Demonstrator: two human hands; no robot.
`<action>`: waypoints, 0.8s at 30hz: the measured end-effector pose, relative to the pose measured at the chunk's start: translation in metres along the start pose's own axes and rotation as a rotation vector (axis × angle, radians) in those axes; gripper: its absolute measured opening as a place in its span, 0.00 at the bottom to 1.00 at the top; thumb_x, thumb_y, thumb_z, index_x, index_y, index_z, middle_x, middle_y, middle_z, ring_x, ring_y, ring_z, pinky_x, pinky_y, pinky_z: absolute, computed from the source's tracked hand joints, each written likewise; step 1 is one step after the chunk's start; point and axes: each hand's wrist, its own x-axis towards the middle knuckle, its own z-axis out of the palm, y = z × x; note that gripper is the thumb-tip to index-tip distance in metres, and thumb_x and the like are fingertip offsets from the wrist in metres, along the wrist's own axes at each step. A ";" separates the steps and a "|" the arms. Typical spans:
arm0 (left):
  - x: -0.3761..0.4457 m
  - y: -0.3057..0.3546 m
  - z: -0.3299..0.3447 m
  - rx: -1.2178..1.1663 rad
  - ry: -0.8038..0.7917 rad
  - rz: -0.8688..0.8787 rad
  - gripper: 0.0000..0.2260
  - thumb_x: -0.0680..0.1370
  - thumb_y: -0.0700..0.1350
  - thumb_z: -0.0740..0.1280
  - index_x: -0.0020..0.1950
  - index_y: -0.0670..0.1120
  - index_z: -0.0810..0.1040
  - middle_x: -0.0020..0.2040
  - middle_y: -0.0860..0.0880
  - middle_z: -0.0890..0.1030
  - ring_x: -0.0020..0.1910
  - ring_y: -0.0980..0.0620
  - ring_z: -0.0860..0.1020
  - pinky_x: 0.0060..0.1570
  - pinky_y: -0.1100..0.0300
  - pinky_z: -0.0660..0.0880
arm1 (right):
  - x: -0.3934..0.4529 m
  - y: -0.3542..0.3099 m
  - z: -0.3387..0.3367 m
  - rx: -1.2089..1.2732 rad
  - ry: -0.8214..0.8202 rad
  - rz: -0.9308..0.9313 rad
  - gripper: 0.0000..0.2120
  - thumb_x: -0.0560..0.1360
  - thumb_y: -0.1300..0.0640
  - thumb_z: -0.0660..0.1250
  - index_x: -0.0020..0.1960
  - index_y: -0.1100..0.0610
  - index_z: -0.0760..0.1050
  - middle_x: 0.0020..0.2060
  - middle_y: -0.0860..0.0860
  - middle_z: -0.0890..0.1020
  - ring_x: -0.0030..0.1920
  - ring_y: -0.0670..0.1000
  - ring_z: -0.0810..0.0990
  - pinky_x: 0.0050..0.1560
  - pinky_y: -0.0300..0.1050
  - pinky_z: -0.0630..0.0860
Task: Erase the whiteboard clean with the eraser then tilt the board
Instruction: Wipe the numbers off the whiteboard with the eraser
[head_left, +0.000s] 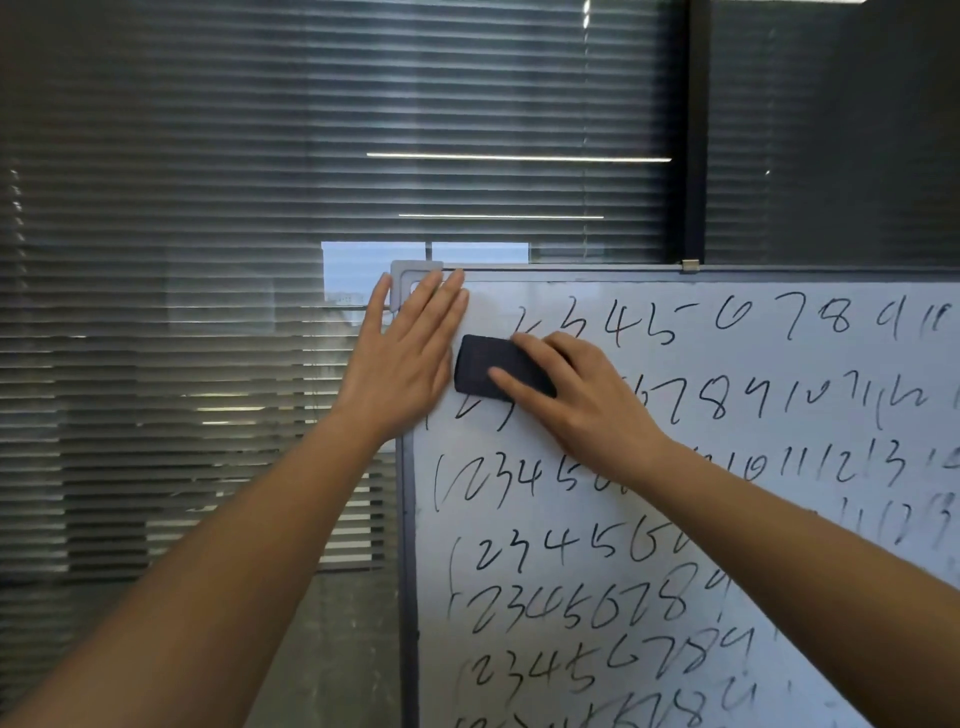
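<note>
The whiteboard (727, 519) stands upright on the right, covered with rows of handwritten black numbers. My left hand (405, 358) lies flat with straight fingers on the board's top-left corner, over the grey frame. A dark rectangular eraser (480, 371) is pressed against the board near that corner. My right hand (576, 395) holds it, thumb along its lower side and fingers over its top edge. A small patch beside the corner looks wiped.
The board's grey frame (408, 571) runs down its left edge. Behind it is a glass wall with closed horizontal blinds (208, 260) and a dark vertical post (696, 130). A small metal clip (690, 265) sits on the board's top edge.
</note>
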 end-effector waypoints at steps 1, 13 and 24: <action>0.001 0.000 0.000 0.003 -0.003 0.003 0.25 0.82 0.51 0.39 0.78 0.46 0.37 0.78 0.48 0.36 0.78 0.50 0.38 0.75 0.42 0.37 | 0.003 0.002 0.000 -0.004 0.023 0.038 0.23 0.69 0.70 0.70 0.63 0.60 0.77 0.58 0.66 0.77 0.51 0.65 0.79 0.49 0.56 0.76; 0.025 0.008 -0.011 0.016 0.012 0.007 0.26 0.82 0.50 0.37 0.80 0.45 0.42 0.80 0.47 0.41 0.79 0.47 0.42 0.74 0.41 0.36 | -0.015 -0.002 0.000 -0.018 -0.023 -0.013 0.22 0.74 0.70 0.58 0.65 0.61 0.75 0.60 0.67 0.76 0.52 0.65 0.78 0.49 0.57 0.76; 0.038 0.022 -0.004 -0.029 0.050 -0.050 0.24 0.85 0.48 0.44 0.80 0.44 0.46 0.81 0.48 0.48 0.79 0.48 0.48 0.73 0.43 0.34 | -0.015 -0.001 -0.004 -0.024 -0.009 0.191 0.22 0.69 0.70 0.71 0.63 0.62 0.77 0.58 0.69 0.76 0.51 0.67 0.78 0.49 0.58 0.77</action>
